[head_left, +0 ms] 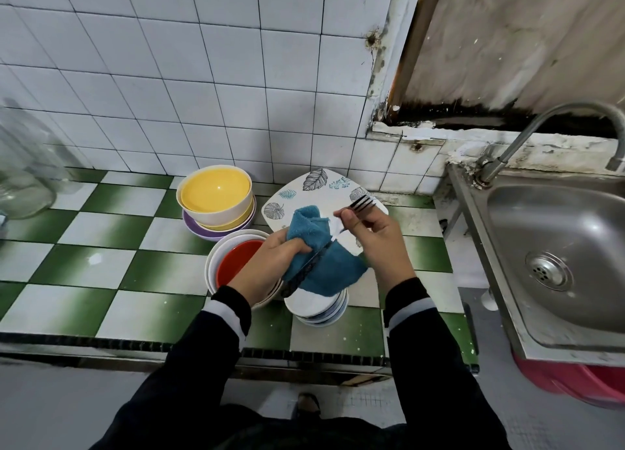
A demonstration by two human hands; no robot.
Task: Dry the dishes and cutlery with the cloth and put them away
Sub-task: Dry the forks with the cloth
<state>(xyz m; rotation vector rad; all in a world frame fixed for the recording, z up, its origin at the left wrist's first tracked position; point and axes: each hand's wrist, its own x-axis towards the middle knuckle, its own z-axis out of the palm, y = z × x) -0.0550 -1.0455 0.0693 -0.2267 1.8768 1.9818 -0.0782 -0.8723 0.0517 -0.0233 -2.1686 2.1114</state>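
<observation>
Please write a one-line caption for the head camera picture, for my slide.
Left hand wraps a blue cloth round a fork held by the right hand, above stacked bowls and plates.

We're in a home kitchen here: white tiled wall (203,77), green-and-white chequered counter (84,263), a steel sink (558,213) with its curved tap (521,138) on the right, bowls (216,192) and plates (318,306) stacked beside it.

Both arms reach forward in dark sleeves with pale cuffs, wrists close together. The left hand (270,262) is fisted, knuckles up, round a cloth (326,267). The right hand (375,236), slightly higher, pinches a fork (362,204) between thumb and forefinger.
</observation>
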